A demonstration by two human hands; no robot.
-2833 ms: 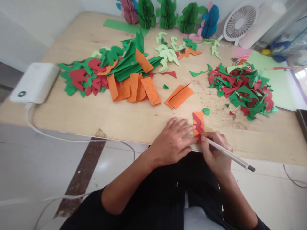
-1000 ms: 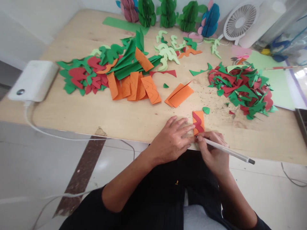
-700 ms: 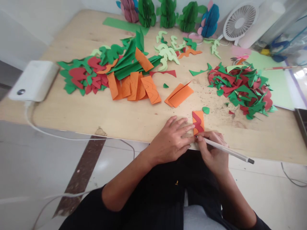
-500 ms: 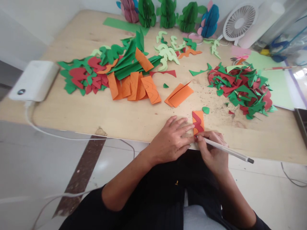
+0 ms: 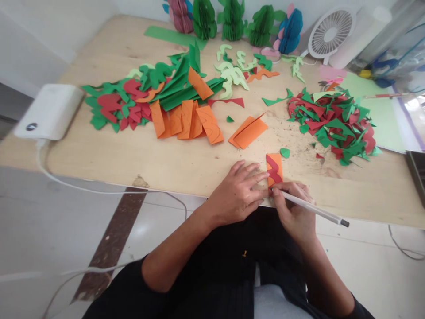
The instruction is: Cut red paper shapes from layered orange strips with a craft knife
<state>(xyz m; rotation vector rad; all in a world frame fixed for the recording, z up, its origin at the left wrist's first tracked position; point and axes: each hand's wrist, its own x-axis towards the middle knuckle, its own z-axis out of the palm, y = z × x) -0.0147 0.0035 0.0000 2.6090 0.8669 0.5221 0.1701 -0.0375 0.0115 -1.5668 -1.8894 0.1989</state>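
Observation:
At the table's front edge lies an orange paper piece (image 5: 278, 164) with a wavy red paper cutout (image 5: 272, 169) on top of it. My left hand (image 5: 241, 192) rests flat with fingers spread, its fingertips pressing the cutout and the left side of the orange piece. A white pen (image 5: 315, 209) is gripped in my right hand (image 5: 295, 208), its tip at the lower end of the red cutout and its dark end pointing right. Fingers partly hide the cutout's lower end. Just above them sits a small green scrap (image 5: 284, 153).
Folded orange papers (image 5: 247, 131) lie ahead, beside more orange pieces (image 5: 210, 125) and green and red cutouts (image 5: 109, 104). A scrap pile (image 5: 338, 124) is on the right. Paper figures (image 5: 230, 22) and a fan (image 5: 332, 33) line the back. A white box (image 5: 49, 110) trails a cable.
Almost nothing differs. The pen's dark end has shifted very slightly left, and both hands stay in the same place on the papers.

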